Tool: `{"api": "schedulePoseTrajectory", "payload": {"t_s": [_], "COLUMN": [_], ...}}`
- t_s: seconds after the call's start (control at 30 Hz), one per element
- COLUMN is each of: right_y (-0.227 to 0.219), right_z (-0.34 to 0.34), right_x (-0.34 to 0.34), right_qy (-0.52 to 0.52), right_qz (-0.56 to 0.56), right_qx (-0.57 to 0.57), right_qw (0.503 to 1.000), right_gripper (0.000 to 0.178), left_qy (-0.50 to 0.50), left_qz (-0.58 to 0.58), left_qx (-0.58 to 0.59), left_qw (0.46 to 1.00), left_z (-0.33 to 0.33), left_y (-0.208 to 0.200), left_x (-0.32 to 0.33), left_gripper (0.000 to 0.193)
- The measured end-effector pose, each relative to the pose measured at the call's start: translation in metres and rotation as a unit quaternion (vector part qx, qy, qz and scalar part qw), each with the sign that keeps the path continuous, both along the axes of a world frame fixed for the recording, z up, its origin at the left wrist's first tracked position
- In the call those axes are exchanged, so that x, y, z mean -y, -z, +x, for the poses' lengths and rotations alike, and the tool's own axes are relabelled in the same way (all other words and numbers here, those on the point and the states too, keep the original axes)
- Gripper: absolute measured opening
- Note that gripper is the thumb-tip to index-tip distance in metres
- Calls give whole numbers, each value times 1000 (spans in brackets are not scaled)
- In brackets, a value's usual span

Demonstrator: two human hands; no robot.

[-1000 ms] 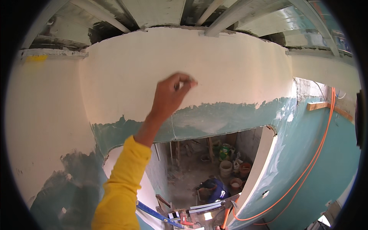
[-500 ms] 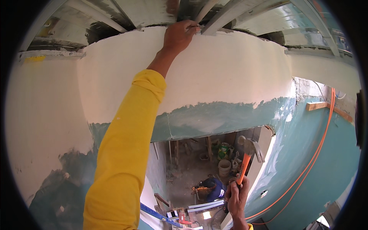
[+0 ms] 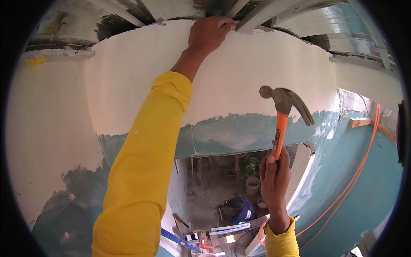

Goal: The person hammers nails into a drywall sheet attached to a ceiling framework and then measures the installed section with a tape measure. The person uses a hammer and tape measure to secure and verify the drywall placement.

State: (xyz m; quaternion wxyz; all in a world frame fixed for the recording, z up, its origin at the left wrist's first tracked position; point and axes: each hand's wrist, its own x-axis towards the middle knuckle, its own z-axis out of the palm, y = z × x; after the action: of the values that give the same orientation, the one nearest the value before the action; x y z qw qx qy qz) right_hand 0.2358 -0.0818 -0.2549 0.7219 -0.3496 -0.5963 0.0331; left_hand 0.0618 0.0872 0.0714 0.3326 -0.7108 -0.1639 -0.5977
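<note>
Up at the top edge of the cream wall (image 3: 257, 64), my left hand (image 3: 209, 35) is raised with its fingers pinched together beside the end of a grey metal ceiling channel (image 3: 261, 18). Whatever sits between those fingertips is too small to make out. My right hand (image 3: 275, 182) grips a claw hammer (image 3: 280, 124) by its orange and black handle. The hammer's head is up, in front of the lower wall, with its claw to the right and its round face to the left. It touches nothing and stays well below my left hand.
Below, through an opening, a person in dark blue (image 3: 242, 210) crouches near a bucket (image 3: 252, 186) and a green sack (image 3: 251, 167). Orange hose (image 3: 361, 165) hangs on the teal right wall from a wood piece (image 3: 359, 122). A blue bar (image 3: 180, 241) and red drill (image 3: 204, 243) lie low.
My right hand has risen with the hammer, bringing its head up toward the cream wall. My left hand keeps its pinch at the wall top; the view has shifted slightly.
</note>
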Motion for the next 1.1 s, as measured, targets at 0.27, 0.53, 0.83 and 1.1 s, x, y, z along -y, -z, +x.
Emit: {"api": "schedulePoseTrajectory", "payload": {"t_s": [0.27, 0.53, 0.83, 1.1], "right_y": [-45, -104, -152, -156], "right_z": [-9, -12, -30, -31], "right_x": [-35, -59, -73, -71], "right_qy": [60, 177, 214, 250], "right_qz": [96, 165, 252, 184], "right_qx": [49, 105, 115, 130], "right_qw": [992, 965, 937, 942], "right_gripper": [35, 33, 31, 32], "left_qy": [-10, -13, 13, -13], "left_qz": [41, 19, -8, 0], "left_qx": [-7, 1, 13, 10], "left_qw": [999, 1000, 1000, 1000], "left_z": [-7, -2, -5, -7], "left_y": [4, 5, 9, 7], "left_x": [-7, -3, 0, 0], "left_gripper": [22, 22, 20, 18]}}
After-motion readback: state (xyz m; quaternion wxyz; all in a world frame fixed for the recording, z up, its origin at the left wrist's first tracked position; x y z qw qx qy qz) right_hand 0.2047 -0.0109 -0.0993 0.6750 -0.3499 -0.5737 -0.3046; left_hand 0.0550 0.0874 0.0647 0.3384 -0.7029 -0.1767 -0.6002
